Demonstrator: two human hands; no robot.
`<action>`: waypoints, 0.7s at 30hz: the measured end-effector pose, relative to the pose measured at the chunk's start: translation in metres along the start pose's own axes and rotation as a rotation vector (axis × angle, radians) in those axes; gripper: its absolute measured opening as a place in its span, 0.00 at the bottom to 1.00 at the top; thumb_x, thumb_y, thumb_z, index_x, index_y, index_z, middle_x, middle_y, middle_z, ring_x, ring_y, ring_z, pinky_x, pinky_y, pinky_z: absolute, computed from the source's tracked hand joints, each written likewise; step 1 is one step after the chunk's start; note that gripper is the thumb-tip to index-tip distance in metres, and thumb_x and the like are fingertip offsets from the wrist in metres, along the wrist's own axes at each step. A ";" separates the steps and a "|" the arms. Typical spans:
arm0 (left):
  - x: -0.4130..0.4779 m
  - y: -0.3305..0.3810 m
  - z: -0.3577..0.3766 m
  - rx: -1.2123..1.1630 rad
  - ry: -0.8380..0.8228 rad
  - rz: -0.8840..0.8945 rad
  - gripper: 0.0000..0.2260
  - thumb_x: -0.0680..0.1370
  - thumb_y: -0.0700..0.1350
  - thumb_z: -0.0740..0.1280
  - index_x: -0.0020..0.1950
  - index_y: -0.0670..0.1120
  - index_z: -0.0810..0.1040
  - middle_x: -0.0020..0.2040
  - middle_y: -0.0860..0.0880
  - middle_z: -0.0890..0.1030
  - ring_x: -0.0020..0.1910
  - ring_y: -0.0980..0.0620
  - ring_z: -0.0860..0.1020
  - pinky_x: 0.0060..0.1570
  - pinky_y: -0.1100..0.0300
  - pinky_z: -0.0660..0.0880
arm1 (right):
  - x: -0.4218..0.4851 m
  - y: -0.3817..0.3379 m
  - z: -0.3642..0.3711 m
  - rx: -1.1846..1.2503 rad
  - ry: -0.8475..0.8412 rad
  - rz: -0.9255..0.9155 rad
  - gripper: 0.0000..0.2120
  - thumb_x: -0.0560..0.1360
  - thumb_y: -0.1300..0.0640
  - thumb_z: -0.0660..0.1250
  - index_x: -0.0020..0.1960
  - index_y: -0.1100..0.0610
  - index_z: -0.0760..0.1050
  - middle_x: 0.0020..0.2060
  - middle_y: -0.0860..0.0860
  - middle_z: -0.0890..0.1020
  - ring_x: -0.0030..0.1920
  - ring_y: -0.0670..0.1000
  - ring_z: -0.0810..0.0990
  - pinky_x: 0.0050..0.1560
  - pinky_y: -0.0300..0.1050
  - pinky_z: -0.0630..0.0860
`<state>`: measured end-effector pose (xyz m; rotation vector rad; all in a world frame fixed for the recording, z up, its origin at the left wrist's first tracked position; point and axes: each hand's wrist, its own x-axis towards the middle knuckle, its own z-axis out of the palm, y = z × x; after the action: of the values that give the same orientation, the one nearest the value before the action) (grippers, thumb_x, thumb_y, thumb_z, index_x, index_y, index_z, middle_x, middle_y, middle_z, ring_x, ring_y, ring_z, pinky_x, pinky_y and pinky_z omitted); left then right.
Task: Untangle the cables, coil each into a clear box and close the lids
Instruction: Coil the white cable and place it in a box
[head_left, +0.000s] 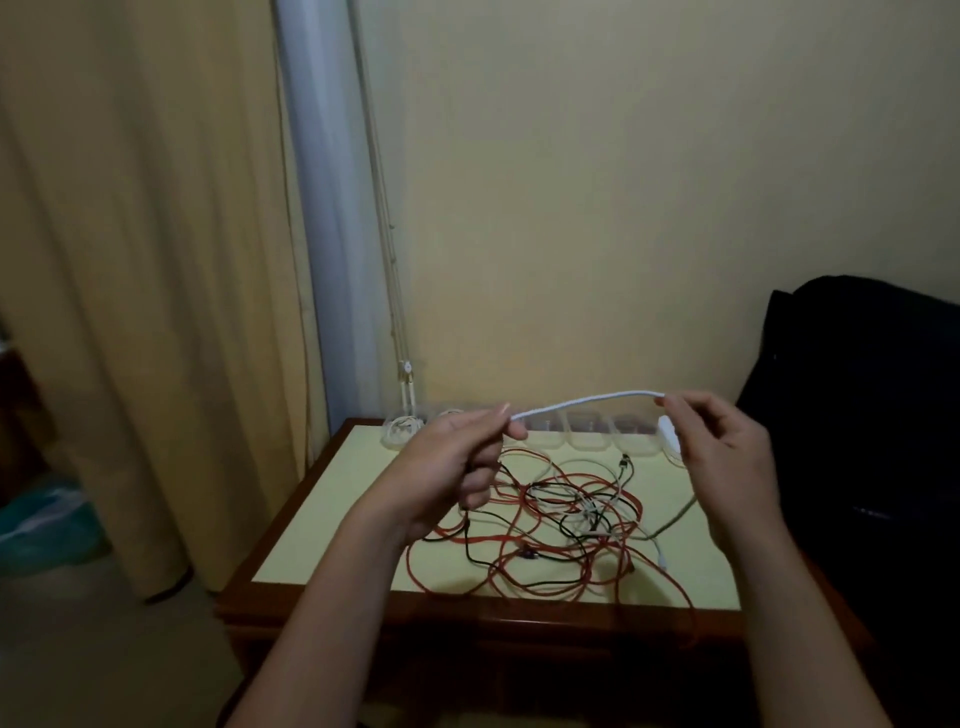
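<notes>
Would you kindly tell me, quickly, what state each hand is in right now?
Left hand: closed, pinching one end of a raised stretch of white cable.
Right hand: closed, pinching the other end of that stretch.

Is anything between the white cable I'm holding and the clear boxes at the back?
Nothing visible. The white cable, pinched by left hand and right hand, hangs right before the clear boxes; the tangle lies lower, nearer you.

bare forearms, bare left grip (451, 467) and right grip (727, 441).
</notes>
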<state>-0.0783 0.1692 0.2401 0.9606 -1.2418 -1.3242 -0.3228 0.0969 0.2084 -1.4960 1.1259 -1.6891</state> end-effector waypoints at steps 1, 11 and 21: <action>0.001 0.000 0.000 -0.105 0.008 -0.006 0.12 0.83 0.49 0.61 0.49 0.42 0.79 0.29 0.52 0.57 0.23 0.57 0.55 0.26 0.60 0.52 | -0.003 0.004 -0.001 -0.001 0.009 0.016 0.06 0.79 0.52 0.70 0.46 0.51 0.83 0.35 0.44 0.81 0.36 0.42 0.75 0.42 0.44 0.72; 0.006 0.001 -0.002 -0.964 0.116 0.087 0.08 0.80 0.44 0.62 0.48 0.43 0.78 0.32 0.54 0.69 0.27 0.58 0.64 0.24 0.65 0.63 | -0.049 0.044 -0.007 -0.104 -0.072 0.160 0.05 0.77 0.52 0.73 0.45 0.52 0.82 0.38 0.47 0.84 0.37 0.46 0.79 0.41 0.42 0.72; 0.010 -0.025 0.018 -0.208 0.362 0.146 0.10 0.80 0.43 0.66 0.54 0.37 0.81 0.45 0.40 0.85 0.44 0.49 0.85 0.47 0.62 0.82 | -0.067 0.006 0.011 -0.572 -0.259 -0.424 0.09 0.79 0.56 0.69 0.40 0.51 0.78 0.34 0.36 0.76 0.41 0.38 0.75 0.41 0.30 0.64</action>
<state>-0.1008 0.1605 0.2190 0.8948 -0.8623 -1.0834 -0.3013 0.1499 0.1721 -2.3749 1.2739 -1.4212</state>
